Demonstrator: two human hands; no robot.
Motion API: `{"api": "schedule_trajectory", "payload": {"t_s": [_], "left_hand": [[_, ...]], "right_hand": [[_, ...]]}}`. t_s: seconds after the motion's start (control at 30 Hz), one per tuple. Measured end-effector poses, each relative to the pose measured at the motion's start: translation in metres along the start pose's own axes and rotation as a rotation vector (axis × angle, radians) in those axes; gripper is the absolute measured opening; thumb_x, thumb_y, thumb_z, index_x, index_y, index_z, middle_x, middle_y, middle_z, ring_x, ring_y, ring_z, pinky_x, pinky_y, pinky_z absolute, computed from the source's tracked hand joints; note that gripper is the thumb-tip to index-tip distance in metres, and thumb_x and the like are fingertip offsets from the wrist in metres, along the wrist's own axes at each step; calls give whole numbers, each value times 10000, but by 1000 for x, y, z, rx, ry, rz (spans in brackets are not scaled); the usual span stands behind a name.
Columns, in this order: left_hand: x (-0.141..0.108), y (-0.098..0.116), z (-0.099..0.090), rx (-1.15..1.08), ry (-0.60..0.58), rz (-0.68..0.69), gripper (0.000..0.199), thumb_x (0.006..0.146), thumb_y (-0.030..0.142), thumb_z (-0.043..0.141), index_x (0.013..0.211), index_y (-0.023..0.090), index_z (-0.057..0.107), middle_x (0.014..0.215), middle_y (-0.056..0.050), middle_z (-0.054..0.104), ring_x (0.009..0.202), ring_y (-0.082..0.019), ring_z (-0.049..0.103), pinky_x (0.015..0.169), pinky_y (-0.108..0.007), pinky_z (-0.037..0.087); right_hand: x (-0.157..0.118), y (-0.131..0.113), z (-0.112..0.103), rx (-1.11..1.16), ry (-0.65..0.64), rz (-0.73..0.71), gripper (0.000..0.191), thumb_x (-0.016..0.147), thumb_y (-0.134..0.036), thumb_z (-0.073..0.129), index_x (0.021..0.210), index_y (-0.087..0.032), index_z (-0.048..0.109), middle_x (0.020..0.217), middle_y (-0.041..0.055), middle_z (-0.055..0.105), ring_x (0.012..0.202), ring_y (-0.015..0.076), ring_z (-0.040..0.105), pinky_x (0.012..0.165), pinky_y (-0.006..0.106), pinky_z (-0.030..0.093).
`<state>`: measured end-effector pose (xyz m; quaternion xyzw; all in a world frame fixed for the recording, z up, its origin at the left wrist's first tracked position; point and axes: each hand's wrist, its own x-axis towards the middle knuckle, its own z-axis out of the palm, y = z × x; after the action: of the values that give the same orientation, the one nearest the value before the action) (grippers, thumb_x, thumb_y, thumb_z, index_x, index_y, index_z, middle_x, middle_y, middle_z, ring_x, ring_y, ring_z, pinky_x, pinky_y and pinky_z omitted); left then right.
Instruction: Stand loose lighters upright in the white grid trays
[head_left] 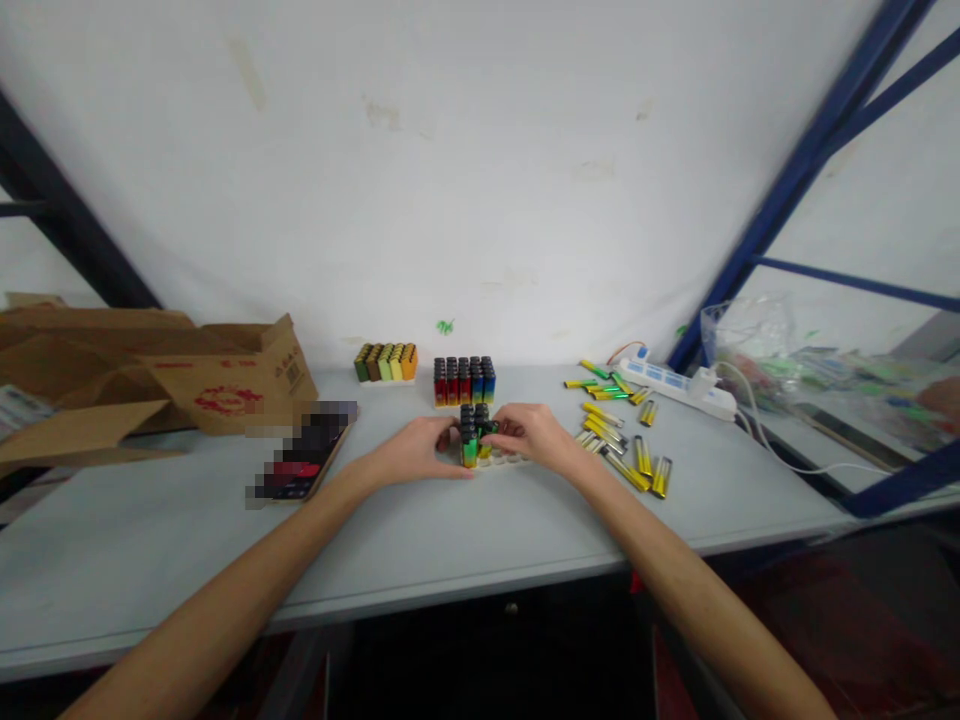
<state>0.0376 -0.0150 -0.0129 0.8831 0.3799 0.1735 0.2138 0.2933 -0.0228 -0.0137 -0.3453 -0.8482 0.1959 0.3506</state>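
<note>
My left hand [414,452] curls round the left end of a pale tray [511,461], its thumb along the front and its fingers behind. Upright green lighters [469,450] with black tops stand in that end of the tray, close against the hand. My right hand [534,436] pinches a green and yellow lighter [486,446], tilted, just beside the standing ones. The fingers partly cover this lighter. Round holes show in the tray's right part, below my right hand.
Behind the tray stands a block of red and blue lighters [463,382]; farther left is a block of brown, green and orange ones [386,362]. Loose yellow-green lighters [616,470] lie right, near a power strip [679,387]. A phone [315,450] and cardboard box [232,375] sit left.
</note>
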Motion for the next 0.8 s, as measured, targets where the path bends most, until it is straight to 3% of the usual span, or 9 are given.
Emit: {"api": "schedule_trajectory", "payload": {"t_s": [0.23, 0.4, 0.47, 0.6, 0.7, 0.8], "left_hand": [[0, -1, 1, -19, 7, 1, 584, 698, 676, 777, 977, 179, 648, 779, 4, 593, 694, -176, 526, 625, -271, 372], [0, -3, 1, -9, 6, 5, 577, 703, 676, 779, 958, 179, 634, 807, -5, 611, 713, -187, 552, 637, -277, 384], [0, -2, 0, -7, 7, -9, 577, 692, 685, 781, 926, 181, 625, 794, -2, 604, 702, -185, 544, 630, -279, 383], [0, -2, 0, 2, 9, -37, 592, 671, 702, 783, 909, 183, 624, 784, -1, 600, 700, -189, 545, 628, -283, 384], [0, -1, 0, 1, 5, -38, 598, 679, 694, 777, 943, 176, 638, 791, -5, 608, 709, -193, 552, 635, -285, 387], [0, 0, -1, 3, 4, -39, 593, 679, 688, 777, 937, 172, 641, 794, -6, 615, 709, -190, 553, 635, -282, 390]], "right_hand": [[2, 2, 8, -100, -53, 33, 343, 894, -490, 740, 744, -190, 671, 644, 8, 662, 557, 123, 542, 554, 230, 351], [-2, 4, -14, -43, -179, 46, 340, 900, -531, 717, 860, -194, 731, 678, 6, 694, 588, 137, 599, 562, 223, 396], [-5, 12, -30, -120, -104, 102, 303, 936, -493, 683, 902, -199, 746, 710, 21, 718, 619, 152, 625, 598, 239, 427], [-15, 51, -72, -480, 148, 296, 189, 970, -289, 626, 966, -161, 764, 883, 111, 765, 779, 220, 680, 752, 319, 494], [-29, 91, -100, -665, 218, 488, 255, 954, -135, 547, 1091, -91, 758, 1095, 198, 753, 1022, 286, 693, 940, 387, 501], [-41, 121, -114, -774, 216, 599, 406, 927, -66, 488, 1280, -42, 685, 1273, 246, 692, 1220, 310, 633, 1084, 414, 450]]}}
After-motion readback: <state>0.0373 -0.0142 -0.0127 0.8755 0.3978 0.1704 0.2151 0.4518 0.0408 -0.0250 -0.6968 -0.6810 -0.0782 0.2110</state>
